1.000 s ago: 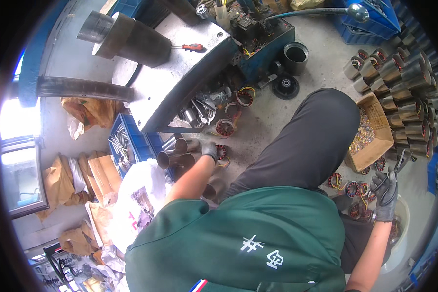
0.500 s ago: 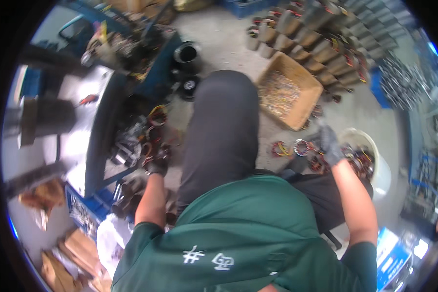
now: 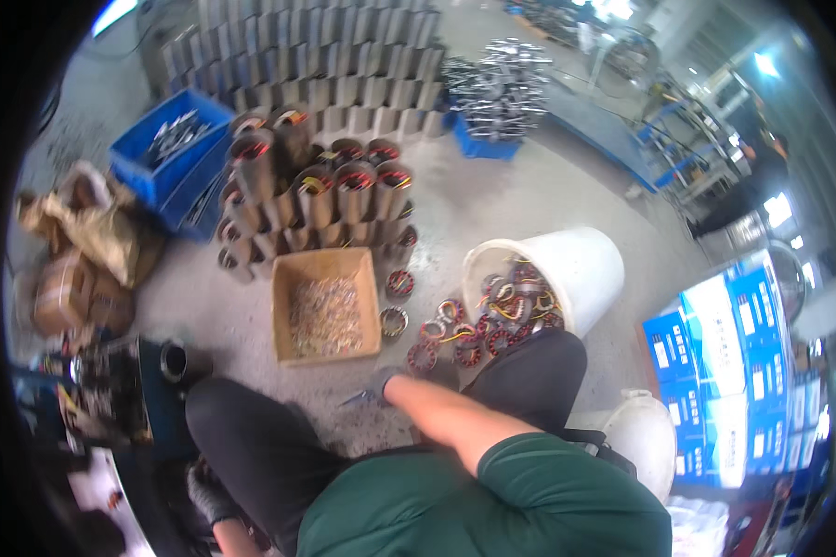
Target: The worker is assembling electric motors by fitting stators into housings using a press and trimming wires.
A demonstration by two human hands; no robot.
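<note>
In front of my body, my right hand (image 3: 382,382) wears a grey glove. Its fingers are closed around a slim, pointed grey-blue thing (image 3: 354,399), whose kind is unclear. My left hand (image 3: 208,492), also gloved, is low at the left, beside my knee and the dark machine; its fingers are partly hidden, and I cannot see anything held. Ahead of my right hand lie several motor stators (image 3: 424,356) with red and yellow wires. More stators fill the mouth of a tipped white bucket (image 3: 578,269). A cardboard box (image 3: 325,356) of small scraps stands to their left.
Metal tubes holding wound stators (image 3: 318,197) are stacked behind the box, with rows of bare tubes (image 3: 344,93) farther back. Blue bins (image 3: 163,153) stand at the left. Metal parts (image 3: 502,93) heap up in another bin. Blue and white cartons (image 3: 724,362) are stacked at right.
The view has swung to the right. My right hand has left the stators by the bucket and come in front of my body. My left hand now sits lower in the picture.
</note>
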